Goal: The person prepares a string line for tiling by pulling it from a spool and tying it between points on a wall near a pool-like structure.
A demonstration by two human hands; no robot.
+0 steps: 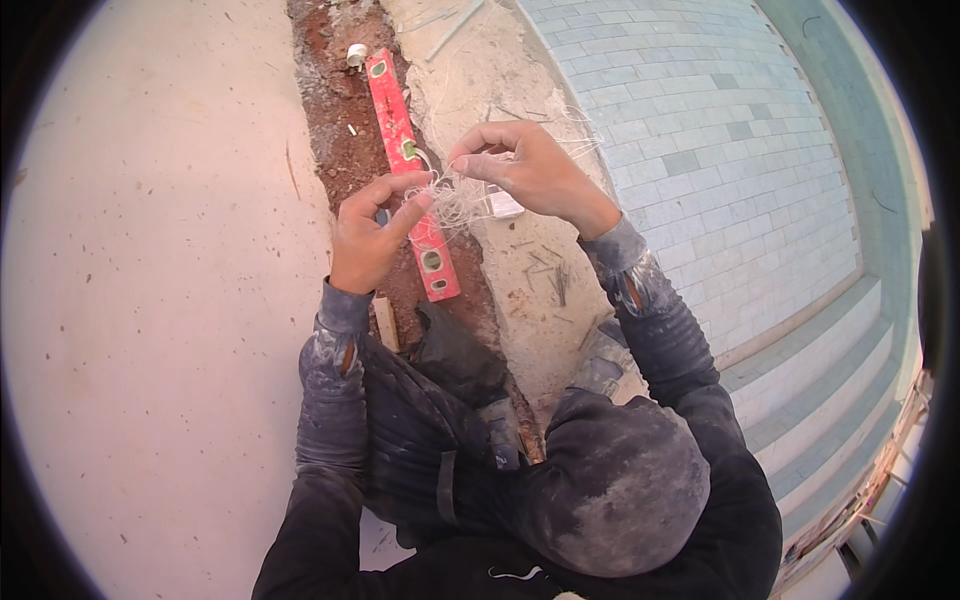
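Observation:
A loose tangle of thin white string [455, 205] hangs between my hands. My left hand [375, 230] pinches it with thumb and fingertips, on the left side of the tangle. My right hand [525, 170], a little higher and to the right, pinches a strand between thumb and forefinger. Beneath them a long red spirit level [392, 110] lies along a strip of reddish soil, partly hidden by my hands and the string. A small white box-shaped item [505, 206] sits just below my right hand, partly covered.
A pale slab [170, 250] spans the left. A rough concrete strip [530, 280] with metal bits borders a tiled basin [700, 130] with steps [810, 390] at lower right. A small white roll [357, 55] lies near the level's top; dark fabric [445, 345] lies by my knee.

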